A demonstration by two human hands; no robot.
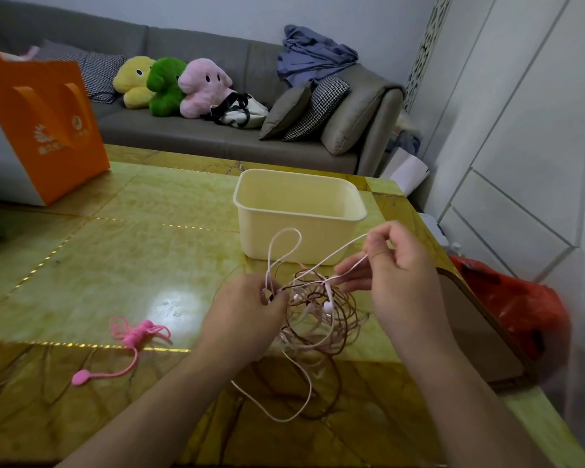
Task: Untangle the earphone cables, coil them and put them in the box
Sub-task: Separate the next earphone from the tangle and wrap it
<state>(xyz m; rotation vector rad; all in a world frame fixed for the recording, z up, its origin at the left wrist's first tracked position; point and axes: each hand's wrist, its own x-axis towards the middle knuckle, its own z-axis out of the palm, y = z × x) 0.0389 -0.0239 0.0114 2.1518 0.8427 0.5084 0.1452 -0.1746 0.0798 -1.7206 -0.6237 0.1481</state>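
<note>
A person's right hand (399, 265) pinches a pale pink earphone cable (335, 255) between thumb and fingertips, drawing it up and away from a tangle of pink and brown cables (321, 312). The left hand (247, 312) has its fingers curled on the near-left side of the same tangle, its grip narrow round a loop of the pink cable that arches up in front of the box (298, 211). White earbuds (327, 304) hang in the middle of the knot. Loose strands of pink and brown cable trail from the tangle toward the person, lying on the glossy yellow-green surface (132, 258). The cream box stands open just behind the tangle, apart from both hands. To the left of the tangle, well apart, lies a coiled bright pink cable (135, 336), bound at its middle, one end stretched out. An orange bag (44, 123) stands at the far left of the box, and a grey sofa (217, 136) with plush toys (169, 84) runs behind it.
</note>
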